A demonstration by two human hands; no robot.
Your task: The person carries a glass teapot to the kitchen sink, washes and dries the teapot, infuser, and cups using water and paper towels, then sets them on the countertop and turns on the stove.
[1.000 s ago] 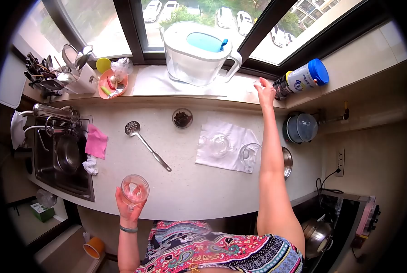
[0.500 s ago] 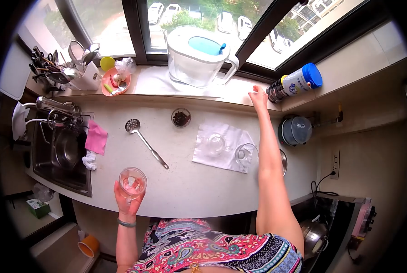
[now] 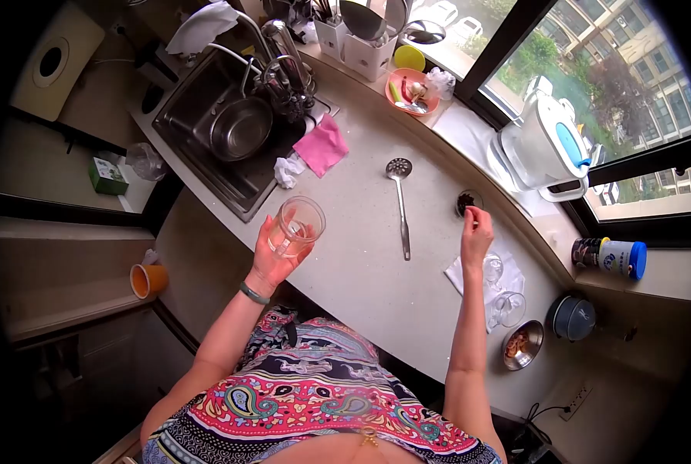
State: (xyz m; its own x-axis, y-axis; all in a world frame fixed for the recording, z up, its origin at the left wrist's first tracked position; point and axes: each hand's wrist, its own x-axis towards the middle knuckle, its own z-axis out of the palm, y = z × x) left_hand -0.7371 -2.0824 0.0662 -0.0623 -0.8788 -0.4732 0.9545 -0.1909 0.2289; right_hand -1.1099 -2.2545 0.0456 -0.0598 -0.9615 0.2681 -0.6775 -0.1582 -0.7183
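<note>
My left hand (image 3: 277, 259) is wrapped round a clear glass cup (image 3: 300, 225), held above the counter near the sink. My right hand (image 3: 477, 232) reaches over the counter with its fingers pinched together, just below a small glass bowl of dark pieces (image 3: 467, 203). What the fingers hold, if anything, is too small to tell. Under and beside the right wrist lies a white cloth (image 3: 455, 273) with a clear glass lid (image 3: 491, 268) and another glass vessel (image 3: 510, 308). A slotted spoon (image 3: 403, 209) rests on the counter between my hands.
At the upper left is the sink (image 3: 206, 100) with a metal basin (image 3: 241, 128); a pink cloth (image 3: 322, 145) lies beside it. The window ledge holds a water pitcher (image 3: 546, 143), an orange dish (image 3: 412, 91) and a blue-lidded can (image 3: 622, 259). A metal bowl (image 3: 523, 346) stands right.
The view has swung left. My right hand has come away from the ledge by the cans to the small glass bowl. The cup remains in my left hand.
</note>
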